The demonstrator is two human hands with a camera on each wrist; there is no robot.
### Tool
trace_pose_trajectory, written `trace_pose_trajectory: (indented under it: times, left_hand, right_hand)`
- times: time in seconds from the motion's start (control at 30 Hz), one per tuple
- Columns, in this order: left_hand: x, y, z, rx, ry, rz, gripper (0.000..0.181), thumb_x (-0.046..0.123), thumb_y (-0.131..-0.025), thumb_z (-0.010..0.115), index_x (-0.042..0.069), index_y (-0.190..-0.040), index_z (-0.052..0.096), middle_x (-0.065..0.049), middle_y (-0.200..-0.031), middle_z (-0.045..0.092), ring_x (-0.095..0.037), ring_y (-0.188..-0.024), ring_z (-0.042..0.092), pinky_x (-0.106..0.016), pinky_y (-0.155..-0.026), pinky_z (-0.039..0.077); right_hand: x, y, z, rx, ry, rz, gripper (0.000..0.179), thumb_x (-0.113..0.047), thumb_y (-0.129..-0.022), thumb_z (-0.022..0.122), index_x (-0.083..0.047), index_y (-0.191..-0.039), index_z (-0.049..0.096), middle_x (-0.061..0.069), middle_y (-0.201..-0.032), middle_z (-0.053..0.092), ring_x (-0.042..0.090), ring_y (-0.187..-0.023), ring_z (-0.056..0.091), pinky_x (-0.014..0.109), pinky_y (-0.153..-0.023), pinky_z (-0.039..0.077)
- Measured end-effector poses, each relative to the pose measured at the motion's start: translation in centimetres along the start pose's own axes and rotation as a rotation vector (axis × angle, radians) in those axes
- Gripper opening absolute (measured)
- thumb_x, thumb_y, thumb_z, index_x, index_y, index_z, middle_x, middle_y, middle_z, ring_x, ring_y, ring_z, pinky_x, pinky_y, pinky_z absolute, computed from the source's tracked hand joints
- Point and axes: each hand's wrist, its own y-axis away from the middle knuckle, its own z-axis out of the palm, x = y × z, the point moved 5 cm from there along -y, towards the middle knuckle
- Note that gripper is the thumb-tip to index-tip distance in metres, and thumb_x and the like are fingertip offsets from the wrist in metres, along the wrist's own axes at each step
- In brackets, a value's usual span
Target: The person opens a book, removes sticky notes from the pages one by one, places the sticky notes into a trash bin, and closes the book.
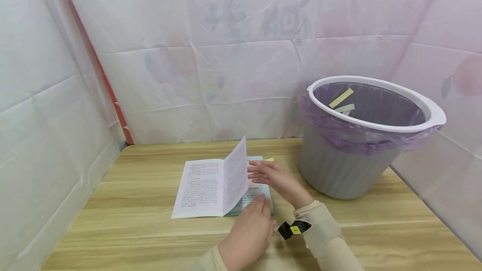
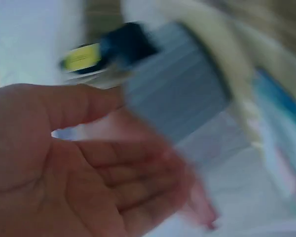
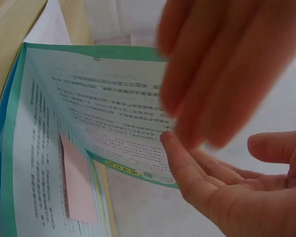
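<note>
An open book (image 1: 199, 187) with printed pages lies on the table, and one leaf (image 1: 235, 179) stands partly raised. My right hand (image 1: 280, 183) is at the raised leaf's right side, its fingers extended. In the right wrist view, a fingertip of that hand is right at the edge of a green-bordered page (image 3: 123, 94). My left hand (image 1: 250, 229), blurred, has straight fingers reaching over the book's lower right part and holds nothing. A pink paper slip (image 3: 79, 185) lies in the book's fold. A yellow strip (image 1: 269, 159) shows beyond the right fingers.
At the right stands a grey bin (image 1: 339, 166) with a purple liner (image 1: 361, 143) and a white rim (image 1: 433, 114). Inside it are a yellow strip (image 1: 341, 98) and a pale green strip (image 1: 345, 107). Cloth walls (image 1: 241, 74) enclose the wooden table (image 1: 139, 204).
</note>
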Motion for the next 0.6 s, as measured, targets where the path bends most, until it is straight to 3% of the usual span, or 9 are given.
trace_pose_trajectory:
  times: [0.1,0.23,0.37,0.5,0.6]
  left_hand:
    - [-0.8,-0.3,1.6,-0.043,-0.065,-0.112,0.053,0.029,-0.09,0.066,-0.01,-0.125,0.055,-0.024,-0.129,0.056,-0.033,-0.123,0.052,-0.037,-0.1,0.045]
    - [-2.2,-0.5,2.5,-0.065,-0.125,-0.229,0.057,0.027,-0.087,0.069,-0.012,-0.126,0.054,-0.027,-0.13,0.055,-0.038,-0.124,0.051,-0.042,-0.101,0.044]
    - [-3.6,-0.6,2.8,-0.103,-0.139,-0.294,0.057,0.029,-0.089,0.067,-0.013,-0.125,0.055,-0.028,-0.128,0.056,-0.04,-0.123,0.052,-0.044,-0.101,0.043]
    - [-4.9,-0.6,3.1,-0.142,-0.106,-0.357,0.059,0.031,-0.089,0.068,-0.014,-0.124,0.055,-0.031,-0.127,0.055,-0.044,-0.12,0.053,-0.047,-0.1,0.045]
    - [-5.5,-0.6,3.3,-0.17,-0.091,-0.388,0.058,0.03,-0.088,0.068,-0.016,-0.122,0.056,-0.032,-0.124,0.057,-0.044,-0.118,0.054,-0.047,-0.099,0.045]
  right_hand:
    - [-0.3,-0.1,0.8,-0.038,0.027,-0.031,0.053,-0.032,-0.104,0.04,0.006,-0.141,0.04,0.025,-0.135,0.052,0.036,-0.124,0.051,0.041,-0.104,0.043]
    - [-0.8,0.0,1.4,-0.057,0.112,-0.103,0.05,-0.032,-0.105,0.04,0.002,-0.141,0.043,0.02,-0.138,0.051,0.034,-0.127,0.049,0.045,-0.105,0.04]
    - [-1.2,0.2,1.4,-0.011,0.345,-0.184,0.042,-0.024,-0.105,0.04,0.002,-0.138,0.047,0.019,-0.138,0.051,0.035,-0.127,0.049,0.05,-0.103,0.041]
    - [-0.3,0.7,1.7,0.003,0.682,-0.104,0.035,-0.012,-0.103,0.044,0.007,-0.131,0.052,0.025,-0.135,0.052,0.041,-0.126,0.048,0.054,-0.103,0.039]
    - [0.8,1.3,2.4,-0.092,0.876,0.027,0.031,-0.006,-0.099,0.049,0.012,-0.123,0.055,0.028,-0.127,0.056,0.042,-0.122,0.051,0.054,-0.102,0.039]
